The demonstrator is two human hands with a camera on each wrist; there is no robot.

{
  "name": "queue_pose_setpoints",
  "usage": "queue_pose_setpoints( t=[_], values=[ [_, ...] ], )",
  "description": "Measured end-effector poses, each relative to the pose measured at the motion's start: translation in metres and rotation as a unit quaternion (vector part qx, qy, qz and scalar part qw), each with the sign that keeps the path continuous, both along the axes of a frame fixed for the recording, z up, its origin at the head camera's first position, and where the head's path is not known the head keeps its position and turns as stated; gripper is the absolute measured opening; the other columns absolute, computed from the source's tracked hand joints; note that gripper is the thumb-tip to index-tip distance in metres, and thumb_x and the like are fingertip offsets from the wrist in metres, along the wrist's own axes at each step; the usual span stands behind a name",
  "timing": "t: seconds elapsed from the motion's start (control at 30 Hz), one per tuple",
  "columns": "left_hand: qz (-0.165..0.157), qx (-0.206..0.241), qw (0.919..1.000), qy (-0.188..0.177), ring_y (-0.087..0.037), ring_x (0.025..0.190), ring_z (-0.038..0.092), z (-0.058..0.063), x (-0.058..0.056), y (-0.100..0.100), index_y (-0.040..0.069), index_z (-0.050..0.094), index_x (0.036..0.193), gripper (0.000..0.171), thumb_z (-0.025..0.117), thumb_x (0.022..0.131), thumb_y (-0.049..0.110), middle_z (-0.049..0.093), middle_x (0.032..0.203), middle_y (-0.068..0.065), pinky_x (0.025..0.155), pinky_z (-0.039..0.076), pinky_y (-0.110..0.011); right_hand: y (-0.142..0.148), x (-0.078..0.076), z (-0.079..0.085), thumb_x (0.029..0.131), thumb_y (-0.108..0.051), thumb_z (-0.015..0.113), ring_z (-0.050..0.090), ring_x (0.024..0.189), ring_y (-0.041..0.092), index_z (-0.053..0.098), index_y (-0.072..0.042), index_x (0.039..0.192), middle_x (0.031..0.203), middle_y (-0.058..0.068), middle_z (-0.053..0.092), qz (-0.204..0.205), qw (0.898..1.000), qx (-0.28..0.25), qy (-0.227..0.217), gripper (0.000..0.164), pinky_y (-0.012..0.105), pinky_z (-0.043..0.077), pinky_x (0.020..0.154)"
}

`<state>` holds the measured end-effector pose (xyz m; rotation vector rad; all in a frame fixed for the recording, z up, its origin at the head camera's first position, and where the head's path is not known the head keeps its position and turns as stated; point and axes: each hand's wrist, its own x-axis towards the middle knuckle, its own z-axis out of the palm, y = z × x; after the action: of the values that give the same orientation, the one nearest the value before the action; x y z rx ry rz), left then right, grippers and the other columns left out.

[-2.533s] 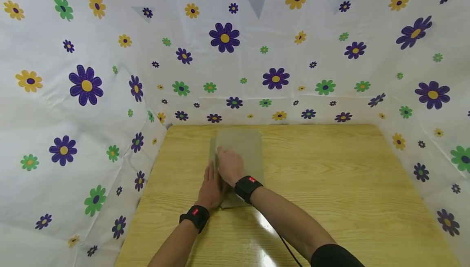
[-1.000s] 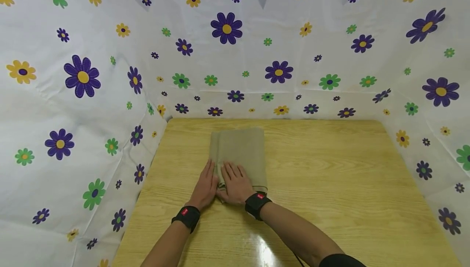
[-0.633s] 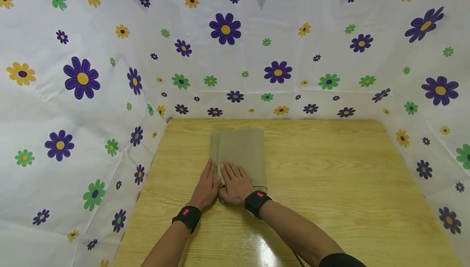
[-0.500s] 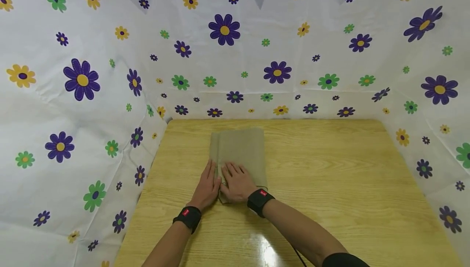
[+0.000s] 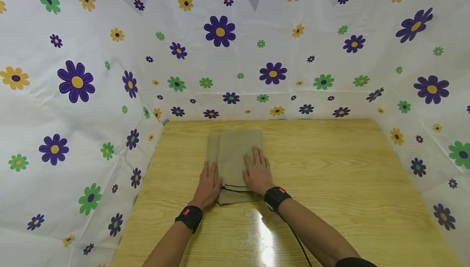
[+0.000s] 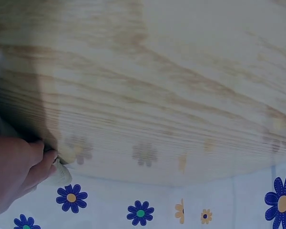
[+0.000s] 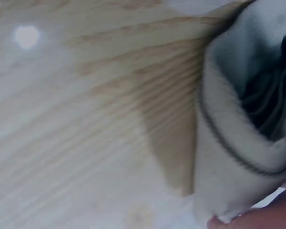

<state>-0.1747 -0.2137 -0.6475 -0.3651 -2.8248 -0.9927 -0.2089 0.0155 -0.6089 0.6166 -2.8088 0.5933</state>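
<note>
A folded khaki cloth (image 5: 236,159) lies on the wooden table in the head view, its layers stacked and a lower layer showing at the left and front. My left hand (image 5: 207,186) rests along the left edge with fairly straight fingers; the left wrist view catches its fingers (image 6: 31,164) beside a bit of the cloth (image 6: 62,174). My right hand (image 5: 259,174) lies on the right edge, fingers extended over the top. From the right wrist, the cloth (image 7: 224,143) shows a thick rolled edge with a dark stitched seam and darker folds inside, a fingertip (image 7: 221,222) touching it.
The wooden table (image 5: 323,177) spreads around the cloth. White flower-printed sheets (image 5: 253,63) stand along the back and both sides. A thin black cable (image 5: 299,240) trails from the right wristband (image 5: 277,198).
My right hand has slid from the left fold across to the cloth's right edge, exposing the front layers. Before that it was laying the upper layer down. My left hand stays at the left edge.
</note>
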Motion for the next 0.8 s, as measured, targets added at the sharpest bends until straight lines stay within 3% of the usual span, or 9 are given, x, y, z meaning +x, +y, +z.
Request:
queue_pose_setpoints(
  t=[0.17,0.3,0.47,0.67,0.8],
  values=[
    [0.009,-0.003,0.9997,-0.020,-0.051,0.141,0.012,0.003,0.000,0.004,0.000,0.018,0.154,0.064,0.042,0.104,0.033,0.003,0.155,-0.034,0.107,0.028,-0.062,0.008,-0.001,-0.006,0.095,-0.028,0.058,0.015,0.138,0.057,0.039,-0.009,0.149,0.158,0.028,0.002,-0.003,0.994,-0.088,-0.064,0.060,0.063,0.041,0.096],
    [0.011,-0.007,0.9999,-0.012,-0.051,0.141,0.014,0.003,0.000,0.006,0.000,0.020,0.153,0.062,0.042,0.104,0.031,0.005,0.155,-0.035,0.106,0.029,-0.061,0.012,0.001,-0.009,0.096,-0.027,0.058,0.018,0.138,0.055,0.036,-0.010,0.151,0.159,0.025,-0.003,0.000,0.987,-0.131,-0.092,0.062,0.062,0.041,0.097],
    [0.009,-0.008,0.9999,-0.005,-0.051,0.140,0.017,0.002,0.001,0.009,-0.001,0.021,0.153,0.061,0.042,0.104,0.029,0.009,0.154,-0.036,0.106,0.030,-0.061,0.015,0.002,-0.011,0.097,-0.026,0.058,0.025,0.136,0.054,0.035,-0.009,0.151,0.159,0.024,-0.004,0.011,0.985,-0.146,-0.092,0.061,0.062,0.041,0.096],
    [0.001,-0.005,0.9996,-0.026,-0.049,0.141,0.016,0.003,0.001,0.013,0.003,0.018,0.155,0.062,0.040,0.104,0.031,0.006,0.156,-0.031,0.108,0.028,-0.060,0.020,0.001,-0.017,0.096,-0.026,0.059,0.044,0.119,0.057,0.037,-0.009,0.150,0.159,0.025,0.000,0.008,0.987,-0.141,-0.072,0.061,0.060,0.048,0.085],
    [-0.015,0.003,0.9996,-0.025,-0.048,0.142,0.016,0.004,0.001,0.019,0.004,0.017,0.155,0.063,0.041,0.104,0.031,0.006,0.157,-0.030,0.108,0.027,-0.060,0.028,0.002,-0.015,0.095,-0.025,0.060,0.048,0.113,0.057,0.038,-0.009,0.150,0.159,0.024,0.002,0.005,0.986,-0.149,-0.069,0.061,0.060,0.049,0.081]
  ],
)
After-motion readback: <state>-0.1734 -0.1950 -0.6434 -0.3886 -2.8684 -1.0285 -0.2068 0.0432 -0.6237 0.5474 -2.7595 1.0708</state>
